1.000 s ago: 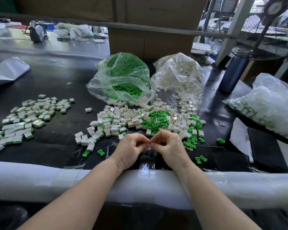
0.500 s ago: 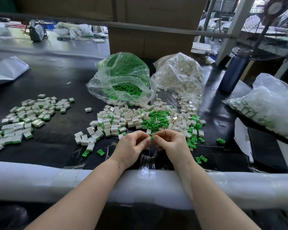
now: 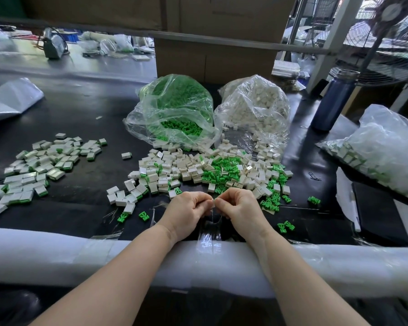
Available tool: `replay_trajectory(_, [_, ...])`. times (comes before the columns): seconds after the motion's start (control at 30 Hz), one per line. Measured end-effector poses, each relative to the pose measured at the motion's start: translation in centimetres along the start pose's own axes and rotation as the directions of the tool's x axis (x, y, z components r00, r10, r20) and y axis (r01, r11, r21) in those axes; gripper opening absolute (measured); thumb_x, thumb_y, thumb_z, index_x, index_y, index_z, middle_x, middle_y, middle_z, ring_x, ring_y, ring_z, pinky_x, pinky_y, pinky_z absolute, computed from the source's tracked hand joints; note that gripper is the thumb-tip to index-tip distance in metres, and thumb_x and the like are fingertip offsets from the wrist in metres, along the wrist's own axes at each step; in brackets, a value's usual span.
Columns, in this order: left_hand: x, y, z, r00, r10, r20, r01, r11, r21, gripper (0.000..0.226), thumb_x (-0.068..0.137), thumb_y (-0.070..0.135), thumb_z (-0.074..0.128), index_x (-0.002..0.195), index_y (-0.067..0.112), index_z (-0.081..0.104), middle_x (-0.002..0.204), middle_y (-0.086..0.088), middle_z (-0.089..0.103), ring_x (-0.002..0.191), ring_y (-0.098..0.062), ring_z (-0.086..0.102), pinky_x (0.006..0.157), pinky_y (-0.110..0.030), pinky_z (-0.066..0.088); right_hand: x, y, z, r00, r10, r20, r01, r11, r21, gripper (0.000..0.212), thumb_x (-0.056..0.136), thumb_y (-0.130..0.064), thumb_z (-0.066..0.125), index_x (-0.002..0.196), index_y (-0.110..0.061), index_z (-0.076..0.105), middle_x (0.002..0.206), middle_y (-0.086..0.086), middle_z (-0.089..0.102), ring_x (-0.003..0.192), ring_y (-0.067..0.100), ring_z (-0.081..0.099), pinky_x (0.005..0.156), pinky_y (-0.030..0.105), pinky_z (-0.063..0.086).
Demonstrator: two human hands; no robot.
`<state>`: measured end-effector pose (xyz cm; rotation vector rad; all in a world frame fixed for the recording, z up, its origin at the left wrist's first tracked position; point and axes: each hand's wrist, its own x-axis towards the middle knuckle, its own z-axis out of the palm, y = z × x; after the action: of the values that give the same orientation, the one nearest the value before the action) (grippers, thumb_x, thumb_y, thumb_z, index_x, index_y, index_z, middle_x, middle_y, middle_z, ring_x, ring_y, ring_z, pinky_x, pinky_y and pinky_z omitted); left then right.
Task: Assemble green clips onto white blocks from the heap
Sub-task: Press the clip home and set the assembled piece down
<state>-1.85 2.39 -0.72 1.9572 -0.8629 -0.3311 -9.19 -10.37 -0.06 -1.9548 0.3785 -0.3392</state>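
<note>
Since half a second ago the two hands have drawn a little nearer to the body and closed tighter together, and the speck of green that showed between the fingertips is now hidden. The left hand [image 3: 188,212] and right hand [image 3: 239,210] meet knuckle to knuckle just above the black surface [image 3: 85,128], fingers curled inward; each seems to pinch a small part at the meeting point, but what they hold cannot be made out. Directly beyond them lies the heap [image 3: 212,171] of white blocks mixed with green clips, a few loose clips [image 3: 143,216] scattered at its near edge. Behind the heap stand two open plastic bags side by side, the bag of green clips [image 3: 172,114] on the left and the bag of white blocks [image 3: 254,107] on the right. Well to the left lies a spread of finished blocks [image 3: 40,163] with green edges. A blue bottle [image 3: 330,102] stands at the far right.
</note>
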Motion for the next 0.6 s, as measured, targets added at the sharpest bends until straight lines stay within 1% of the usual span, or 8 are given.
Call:
replay_trajectory(0.1, [-0.09, 0.03, 0.05, 1.0, 0.003, -0.019, -0.003, 1.0, 0.003, 0.015, 0.092, 0.016, 0.056, 0.093, 0.011, 0.07, 0.078, -0.002, 0.068, 0.078, -0.017, 0.062, 0.081, -0.033, 0.051, 0.02, 0.13, -0.04, 1.0, 0.0, -0.003, 0.0, 1.0, 0.028, 0.013, 0.084, -0.012, 0.067, 0.071, -0.014, 0.064, 0.063, -0.001, 0.061, 0.057, 0.008, 0.054, 0.058, 0.02, 0.045])
replay_trajectory(0.17, [-0.13, 0.14, 0.11, 0.999, 0.001, -0.051, -0.002, 1.0, -0.03, 0.014, 0.091, 0.015, 0.057, 0.094, 0.012, 0.07, 0.08, -0.003, 0.07, 0.078, -0.016, 0.064, 0.08, -0.031, 0.052, 0.0, 0.14, -0.13, 1.0, 0.002, -0.019, 0.0, 0.995, 0.104, 0.011, 0.084, -0.01, 0.067, 0.073, -0.011, 0.065, 0.064, 0.002, 0.063, 0.057, 0.009, 0.055, 0.055, 0.019, 0.045])
replay_trajectory(0.23, [-0.08, 0.31, 0.18, 0.997, -0.008, -0.075, 0.002, 0.997, -0.082, 0.013, 0.09, 0.013, 0.058, 0.094, 0.012, 0.07, 0.08, -0.001, 0.071, 0.076, -0.011, 0.066, 0.08, -0.028, 0.053, -0.03, 0.14, -0.23, 0.999, -0.007, -0.031, 0.013, 0.979, 0.204, 0.011, 0.084, -0.006, 0.066, 0.073, -0.009, 0.065, 0.059, -0.003, 0.066, 0.052, 0.004, 0.059, 0.051, 0.014, 0.045])
replay_trajectory(0.3, [-0.04, 0.43, 0.2, 0.996, -0.024, -0.081, 0.014, 0.991, -0.13, 0.013, 0.088, 0.012, 0.059, 0.095, 0.012, 0.07, 0.085, -0.004, 0.072, 0.082, -0.015, 0.067, 0.083, -0.031, 0.053, -0.09, 0.2, -0.27, 0.999, -0.024, -0.028, 0.03, 0.967, 0.253, 0.013, 0.083, -0.003, 0.067, 0.072, -0.01, 0.065, 0.056, -0.006, 0.066, 0.05, 0.0, 0.06, 0.048, 0.011, 0.044])
replay_trajectory(0.33, [-0.06, 0.48, 0.19, 0.996, -0.03, -0.084, 0.018, 0.989, -0.147, 0.012, 0.088, 0.011, 0.06, 0.095, 0.013, 0.07, 0.086, -0.007, 0.072, 0.084, -0.019, 0.067, 0.084, -0.034, 0.053, -0.1, 0.24, -0.28, 0.999, -0.032, -0.025, 0.037, 0.965, 0.26, 0.013, 0.082, -0.002, 0.068, 0.072, -0.01, 0.064, 0.056, -0.006, 0.066, 0.05, 0.0, 0.061, 0.048, 0.011, 0.044])
replay_trajectory(0.4, [-0.13, 0.52, 0.13, 0.995, -0.027, -0.092, 0.014, 0.989, -0.144, 0.01, 0.086, 0.011, 0.061, 0.09, 0.015, 0.069, 0.084, -0.009, 0.071, 0.079, -0.023, 0.066, 0.081, -0.037, 0.053, -0.04, 0.32, -0.25, 0.999, -0.043, -0.024, 0.048, 0.964, 0.263, 0.014, 0.079, -0.002, 0.07, 0.07, -0.011, 0.064, 0.056, -0.005, 0.066, 0.051, 0.002, 0.061, 0.048, 0.012, 0.045])
replay_trajectory(0.47, [-0.2, 0.54, 0.12, 0.996, -0.016, -0.085, 0.005, 0.992, -0.126, 0.01, 0.084, 0.009, 0.062, 0.086, 0.016, 0.068, 0.081, -0.012, 0.069, 0.071, -0.021, 0.061, 0.076, -0.038, 0.052, 0.07, 0.39, -0.19, 0.998, -0.053, -0.024, 0.057, 0.966, 0.251, 0.015, 0.078, -0.003, 0.072, 0.069, -0.012, 0.065, 0.061, -0.002, 0.066, 0.053, 0.004, 0.061, 0.049, 0.014, 0.045])
replay_trajectory(0.6, [-0.15, 0.61, 0.08, 0.996, -0.026, -0.081, 0.015, 0.992, -0.127, 0.011, 0.083, 0.006, 0.062, 0.085, 0.016, 0.067, 0.081, -0.012, 0.069, 0.072, -0.016, 0.059, 0.075, -0.033, 0.051, 0.12, 0.55, -0.13, 0.997, -0.074, -0.023, 0.078, 0.971, 0.227, 0.013, 0.078, -0.004, 0.072, 0.07, -0.013, 0.065, 0.066, 0.004, 0.065, 0.056, 0.005, 0.06, 0.052, 0.015, 0.045])
